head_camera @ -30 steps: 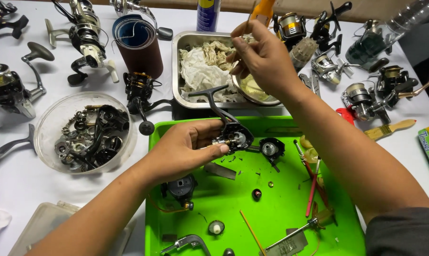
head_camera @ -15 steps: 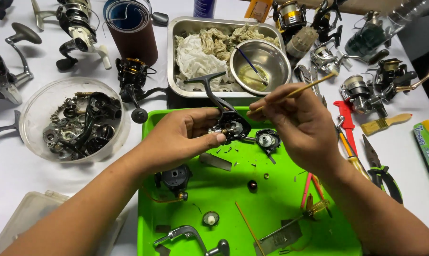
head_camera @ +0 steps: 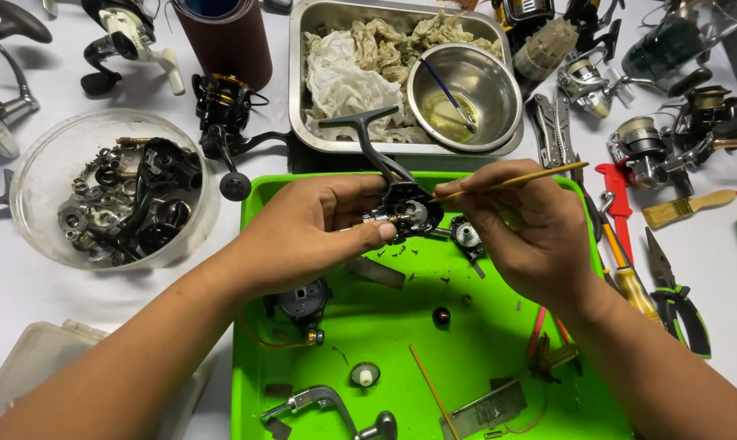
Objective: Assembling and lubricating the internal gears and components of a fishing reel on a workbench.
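— The fishing reel body (head_camera: 405,213), where is it?

— Over the far edge of the green tray (head_camera: 385,342), lifted off it. Its black stem and foot rise toward the steel pan (head_camera: 299,90) beyond that edge.

— Who holds it?

— The left hand (head_camera: 311,232). The thumb lies along the near side, its tip against the metal parts at the reel's open face, and the other fingers curl round the far side, closed on the body.

— And the right hand (head_camera: 531,232)?

— It pinches a thin wooden brush (head_camera: 511,179) between thumb and fingertips, the rest of the fingers folded in. The handle runs out past the tray's far right corner; the working end touches the reel at the opened side.

— What lies under them?

— A small gear piece (head_camera: 466,235) on the tray just beside the right hand, a dark ball (head_camera: 442,316) nearer the middle, a round housing (head_camera: 301,301) by the left wrist, and a grey handle arm (head_camera: 327,403) along the near edge.

— Beyond the tray?

— In the steel pan, crumpled rags and a round metal bowl (head_camera: 466,94) with yellowish liquid in it. To the left of the tray, a clear plastic bowl (head_camera: 34,163) full of dark reel parts. To the right on the bench (head_camera: 18,293), pliers (head_camera: 674,293), a screwdriver (head_camera: 629,281) and several whole reels, well apart from both hands.
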